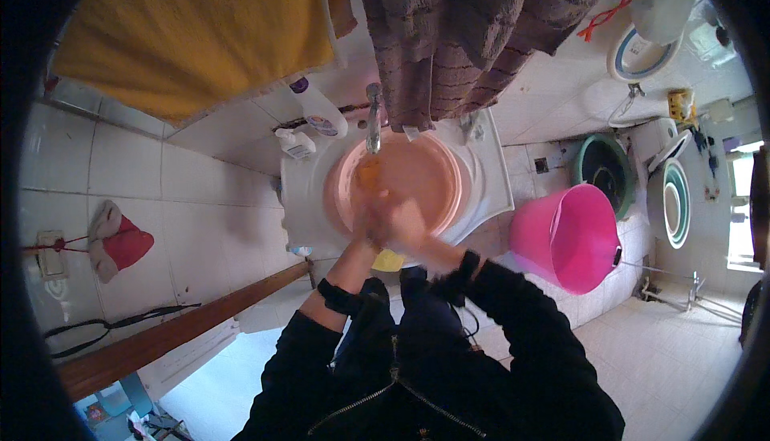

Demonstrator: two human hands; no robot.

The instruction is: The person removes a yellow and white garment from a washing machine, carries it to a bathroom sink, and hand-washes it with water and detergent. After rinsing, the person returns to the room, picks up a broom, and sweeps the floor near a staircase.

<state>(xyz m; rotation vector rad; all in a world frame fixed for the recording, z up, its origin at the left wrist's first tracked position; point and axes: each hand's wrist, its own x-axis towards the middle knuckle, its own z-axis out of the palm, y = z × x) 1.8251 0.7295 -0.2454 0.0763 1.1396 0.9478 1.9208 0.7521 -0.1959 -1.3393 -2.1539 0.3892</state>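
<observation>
A round pink plastic basin (pixel 448 158) sits in the white washbasin (pixel 307 185), beneath a metal tap (pixel 373 122), and seems to hold water. My left hand (pixel 373 221) and my right hand (pixel 409 218) are close together over the basin's near part, both blurred by motion. Whether something is between them cannot be told. An orange item (pixel 369 171) lies in the basin beyond my left hand. Something yellow (pixel 388 260) shows at the washbasin's near edge, just below my hands.
White bottles (pixel 322 117) stand at the washbasin's back left corner. A brown towel (pixel 445 50) and a mustard towel (pixel 204 32) hang above. To the right are a bright pink tub (pixel 586 242) and a green tub (pixel 627 191). A wooden beam (pixel 192 326) runs at lower left.
</observation>
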